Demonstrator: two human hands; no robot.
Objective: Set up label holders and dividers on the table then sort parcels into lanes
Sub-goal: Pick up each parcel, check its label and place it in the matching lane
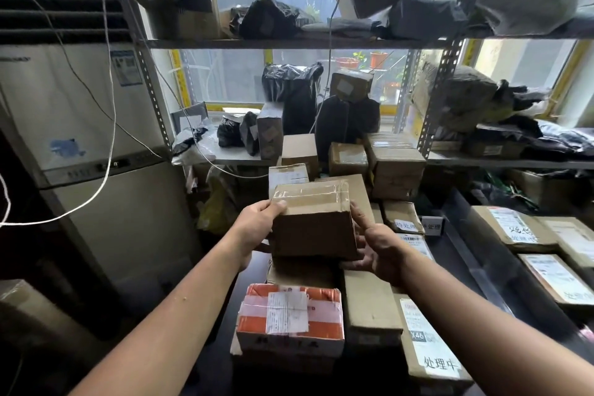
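I hold a small brown cardboard parcel with clear tape on top, lifted above the row of parcels on the dark table. My left hand grips its left side, thumb on the top edge. My right hand grips its right side from below. Under it lie an orange-and-white taped parcel and a flat brown box. A long box with a handwritten label lies to the right. Small white label holders stand further back on the table.
Several labelled flat parcels lie in a lane at the right. Metal shelves behind hold black bags and boxes. A stack of brown boxes stands at the back. A tall white air conditioner with hanging cables stands left.
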